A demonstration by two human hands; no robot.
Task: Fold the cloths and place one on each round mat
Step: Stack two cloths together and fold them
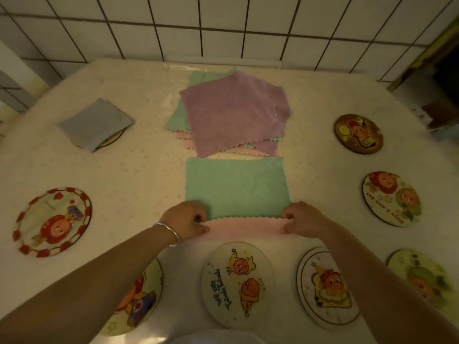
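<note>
White-tiled wall behind a cloth-covered desk [129, 175]. Left hand [185, 220] and right hand [301, 220] pinching near corners of green cloth [237, 187], mid-desk atop pink cloth [246, 228]. Soft, light, limp; best gripped at corners.

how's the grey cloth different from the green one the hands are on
The grey cloth is folded small and lies on a round mat; the green cloth is larger and lies on the table. Left hand and right hand pinch the green cloth's near corners; nothing touches the grey.

Bare tabletop [139, 180] between left mats [53, 220] and cloths [236, 112].
</note>
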